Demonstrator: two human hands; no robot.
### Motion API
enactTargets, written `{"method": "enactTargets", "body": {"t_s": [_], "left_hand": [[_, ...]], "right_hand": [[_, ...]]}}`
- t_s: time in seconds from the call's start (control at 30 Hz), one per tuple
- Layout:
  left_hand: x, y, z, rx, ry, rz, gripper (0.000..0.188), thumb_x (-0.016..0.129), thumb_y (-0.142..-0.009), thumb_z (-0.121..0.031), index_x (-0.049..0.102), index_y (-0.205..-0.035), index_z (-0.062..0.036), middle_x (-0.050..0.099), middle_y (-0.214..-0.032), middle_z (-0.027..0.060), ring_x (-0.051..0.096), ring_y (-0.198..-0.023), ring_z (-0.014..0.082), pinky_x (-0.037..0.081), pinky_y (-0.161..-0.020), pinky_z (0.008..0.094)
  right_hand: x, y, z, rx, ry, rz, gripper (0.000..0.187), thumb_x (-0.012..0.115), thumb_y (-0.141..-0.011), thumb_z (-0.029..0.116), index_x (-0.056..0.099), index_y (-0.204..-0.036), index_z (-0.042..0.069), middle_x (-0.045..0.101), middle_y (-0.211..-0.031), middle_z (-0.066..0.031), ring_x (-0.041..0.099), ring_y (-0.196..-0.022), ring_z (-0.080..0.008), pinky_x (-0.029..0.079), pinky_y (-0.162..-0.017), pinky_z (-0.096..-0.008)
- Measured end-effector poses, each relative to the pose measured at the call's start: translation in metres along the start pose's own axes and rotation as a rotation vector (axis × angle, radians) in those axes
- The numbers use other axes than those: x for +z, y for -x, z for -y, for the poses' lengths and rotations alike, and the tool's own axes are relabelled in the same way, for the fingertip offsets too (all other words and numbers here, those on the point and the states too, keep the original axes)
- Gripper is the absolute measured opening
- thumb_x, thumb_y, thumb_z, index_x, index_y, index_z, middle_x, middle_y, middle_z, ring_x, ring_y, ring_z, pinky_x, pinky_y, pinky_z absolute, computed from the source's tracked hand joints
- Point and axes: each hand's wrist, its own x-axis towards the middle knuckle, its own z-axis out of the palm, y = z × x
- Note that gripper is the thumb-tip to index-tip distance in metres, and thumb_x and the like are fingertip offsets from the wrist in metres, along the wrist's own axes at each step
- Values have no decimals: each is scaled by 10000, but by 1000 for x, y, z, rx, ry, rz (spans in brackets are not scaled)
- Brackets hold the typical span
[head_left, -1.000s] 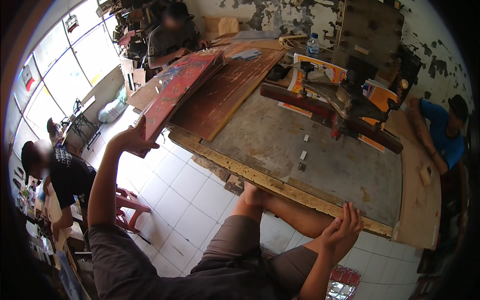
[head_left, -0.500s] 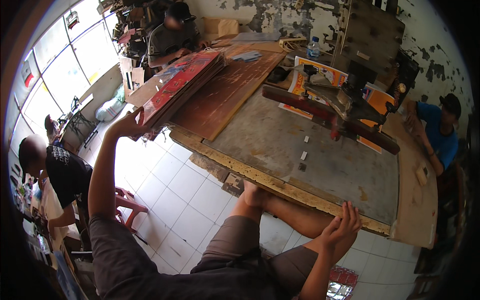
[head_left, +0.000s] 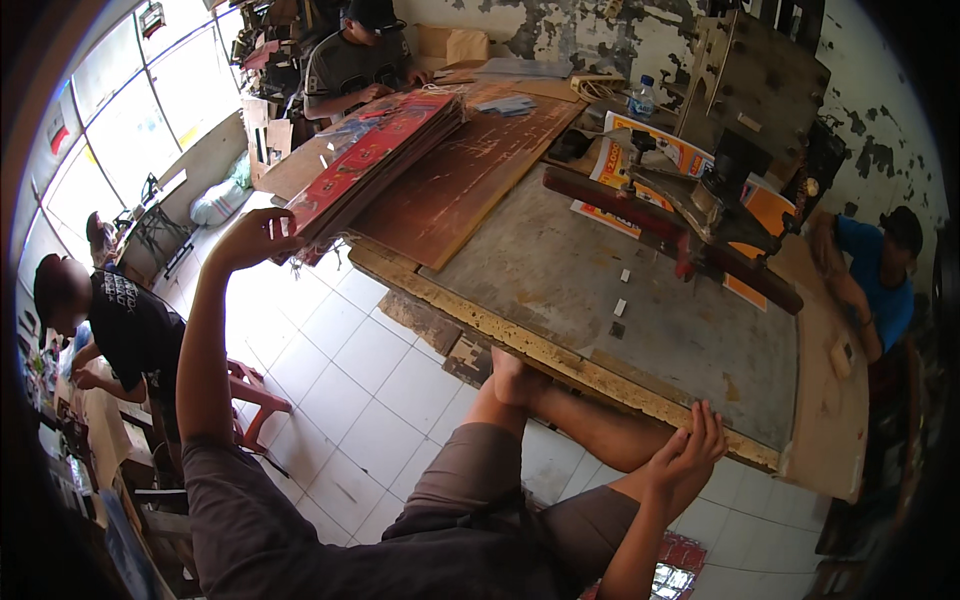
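The red stack (head_left: 372, 160) lies on the left part of the table (head_left: 620, 392), its near end towards me. My left hand (head_left: 254, 240) is at that end, fingers loosely parted (whether one brushes the sheets, I can't tell). Gathering them looks done, I'd judge; what's left doesn't show. Alongside is a brown board (head_left: 470, 190), then the grey plate (head_left: 510, 285) with two white bits (head_left: 620, 307) and no red sheet. My right hand (head_left: 688, 447) rests slack at the table's near edge, grasping nothing.
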Motion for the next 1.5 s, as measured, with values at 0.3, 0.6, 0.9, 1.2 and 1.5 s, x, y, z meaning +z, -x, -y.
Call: {"method": "enactTargets", "body": {"t_s": [0.3,0.6,0.9,1.2,1.5], "left_hand": [[-12,11,0,70,-19,-80,382,777,-914,-355,806,-1144,-53,792,-957,161,749,-826,273,578,-785,421],[-37,43,-36,-10,-222,-447,318,517,-1071,-305,657,-1145,-28,732,-956,265,715,-931,478,542,-842,544],[-32,178,-49,191,178,-474,343,494,-1129,-241,659,-1220,45,743,-1042,219,700,-968,411,535,-869,445],[86,315,-109,144,707,-176,302,563,-1083,-220,690,-1156,43,700,-839,164,682,-768,275,539,-732,384],[164,294,-179,581,830,164,158,670,-1025,-130,733,-1129,-30,753,-869,167,725,-762,385,583,-713,453]], "right_hand": [[-7,-1,6,2,-29,19,404,437,-1117,250,690,-1349,38,656,-1425,-118,520,-1396,-361,354,-1197,-533],[-16,0,3,-14,-77,51,369,517,-1084,192,664,-1390,49,630,-1477,-103,487,-1440,-351,339,-1228,-527],[-40,-2,10,19,-193,155,404,588,-1074,252,635,-1430,66,599,-1527,-95,455,-1481,-361,316,-1246,-547],[-96,-40,85,243,-1192,519,629,414,-1152,467,451,-1579,6,438,-1653,-183,413,-1539,-336,294,-1260,-498],[-173,-33,-16,571,-2126,17,641,463,-1140,473,368,-1635,77,517,-1614,-122,504,-1444,-298,352,-1224,-496]]}}
